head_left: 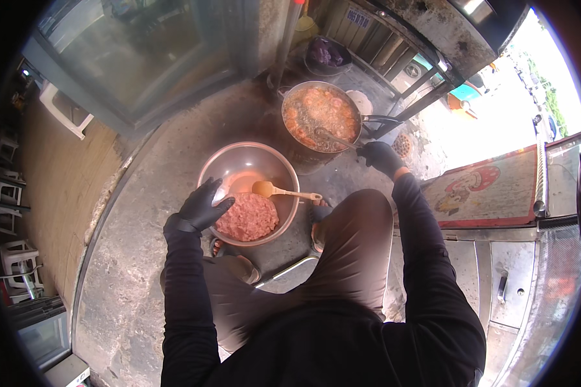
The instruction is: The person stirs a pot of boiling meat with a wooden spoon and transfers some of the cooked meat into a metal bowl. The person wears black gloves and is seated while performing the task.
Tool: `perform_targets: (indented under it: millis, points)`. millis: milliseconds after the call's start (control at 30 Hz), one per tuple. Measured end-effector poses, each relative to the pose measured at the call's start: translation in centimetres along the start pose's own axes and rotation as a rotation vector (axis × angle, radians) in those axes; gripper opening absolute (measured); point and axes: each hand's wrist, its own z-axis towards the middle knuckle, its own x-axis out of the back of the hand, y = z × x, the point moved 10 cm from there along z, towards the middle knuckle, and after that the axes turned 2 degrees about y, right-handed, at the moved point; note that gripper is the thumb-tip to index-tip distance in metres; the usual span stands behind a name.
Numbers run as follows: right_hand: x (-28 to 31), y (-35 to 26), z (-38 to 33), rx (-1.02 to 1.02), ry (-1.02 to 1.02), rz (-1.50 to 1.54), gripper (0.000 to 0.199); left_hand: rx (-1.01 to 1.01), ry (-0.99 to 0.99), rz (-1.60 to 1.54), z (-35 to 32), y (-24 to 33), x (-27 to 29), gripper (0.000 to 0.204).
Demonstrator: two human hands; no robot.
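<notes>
My left hand [200, 208], gloved in black, lies over the left rim of the metal bowl [255, 157], fingers spread and gripping nothing; whether they touch the pink minced meat [248, 219] I can't tell. The meat fills the near part of the bowl, and a wooden spoon [263, 188] lies just beyond it, its handle crossing the right rim. Farther right, browned pieces [313, 100] fry in the pot [305, 157]. A frying tool [332, 137] dips in there, and the fingers of my right hand [379, 158] close around its handle. I judge the step in hand to be turning the frying pieces; the next move calls for a slow sweep that splashes no oil.

On the left, bare floor [132, 277] runs out to a curved ledge [97, 226], leaving good room. Bowl and pot stand close together, a tight passage. Right of the pot, its handle [381, 119] juts out near a metal stand [426, 84]; my right knee [371, 206] crowds from below, and a painted panel [481, 193] bounds the far side.
</notes>
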Motion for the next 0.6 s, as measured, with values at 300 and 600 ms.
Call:
perform_targets:
  millis: [300, 600]
  points:
    - [-2.0, -0.4, 0.7, -0.115, -0.034, -0.013, 0.042, -0.005, -0.006, -0.001, -0.1, 0.3, 0.0, 0.079]
    - [0.7, -0.3, 0.4, 0.016, 0.088, -0.105, 0.037, 0.003, -0.005, -0.006, -0.1, 0.1, 0.1, 0.08]
